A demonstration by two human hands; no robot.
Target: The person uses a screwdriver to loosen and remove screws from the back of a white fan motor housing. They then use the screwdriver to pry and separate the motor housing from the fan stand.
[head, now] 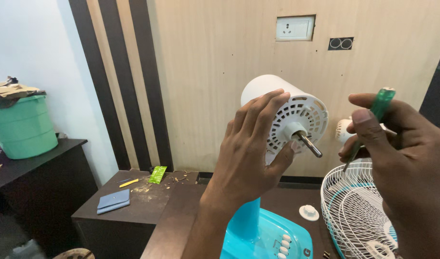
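A white fan motor housing [282, 112], on its blue stand, is gripped by the closed left hand [248, 153]; its shaft is bare. A green-handled screwdriver [371, 127] is pinched in the right hand [407, 158]. The wire guard [354, 211] is already off, lying on the counter [176, 216]; remaining work cannot be told.

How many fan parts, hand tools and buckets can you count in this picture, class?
Fan parts: 4 – white cylindrical motor housing, turquoise plastic fan base, white wire fan guard, round white plastic cap
Hand tools: 1 – green-handled screwdriver
Buckets: 1 – green plastic bucket
Total: 6
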